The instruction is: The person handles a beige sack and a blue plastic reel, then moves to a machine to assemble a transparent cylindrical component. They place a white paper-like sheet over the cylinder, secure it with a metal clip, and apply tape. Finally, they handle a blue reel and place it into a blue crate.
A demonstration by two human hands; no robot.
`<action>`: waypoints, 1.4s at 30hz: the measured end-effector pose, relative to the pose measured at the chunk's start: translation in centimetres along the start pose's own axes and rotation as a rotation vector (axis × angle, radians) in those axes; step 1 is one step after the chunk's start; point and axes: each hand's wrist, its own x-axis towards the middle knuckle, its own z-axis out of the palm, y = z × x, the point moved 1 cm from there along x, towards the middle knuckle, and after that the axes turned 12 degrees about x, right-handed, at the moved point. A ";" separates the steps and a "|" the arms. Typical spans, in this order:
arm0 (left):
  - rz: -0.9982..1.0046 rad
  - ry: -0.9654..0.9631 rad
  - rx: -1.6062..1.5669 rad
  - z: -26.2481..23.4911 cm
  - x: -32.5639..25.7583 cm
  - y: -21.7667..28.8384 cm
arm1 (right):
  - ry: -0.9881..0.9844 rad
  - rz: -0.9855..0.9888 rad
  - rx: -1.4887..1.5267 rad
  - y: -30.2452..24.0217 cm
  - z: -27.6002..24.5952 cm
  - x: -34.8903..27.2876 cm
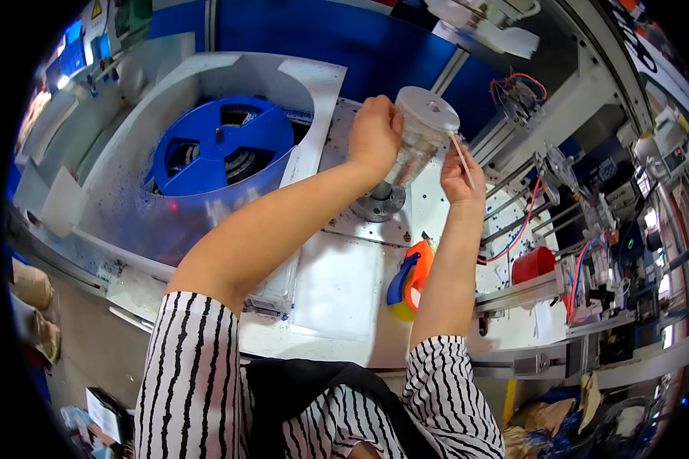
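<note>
Over the white worktop point(390, 344), has both bare hands up and apart, set on either side of a clear cylinder point(415, 145) with a round, pale lid point(427, 109). Bends the fingers of the left hand point(373, 136) at the cylinder's left side; cannot tell whether gripping it or just beside it. Lifts the right hand point(461, 174) on the opposite side, with fingers against a thin white strip point(464, 162) below the lid's edge; cannot tell whether clamped on it. Has the cylinder tilted above a round metal base point(380, 205), beyond the forearms point(283, 206) and to the right of a large pale bowl point(321, 84) with a blue disc point(222, 145) inside. Shows a flat white sheet point(335, 287) between the forearms and, beside the right one, an orange and blue tape dispenser point(412, 279). Farther right, shows a red cup point(533, 265) next to a metal rail point(517, 294). Wears black-and-white striped sleeves point(187, 382).
</note>
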 end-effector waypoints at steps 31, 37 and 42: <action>-0.120 -0.299 -0.230 5.2 -0.1 -1.2 | -0.242 -1.175 -1.207 6.7 -0.8 -5.0; -0.155 -0.283 -0.289 4.8 0.0 0.2 | -0.378 -1.129 -1.315 4.3 3.8 -3.2; -0.160 -0.272 -0.186 4.7 0.2 -0.2 | -0.147 -1.179 -0.405 -1.2 9.4 -0.7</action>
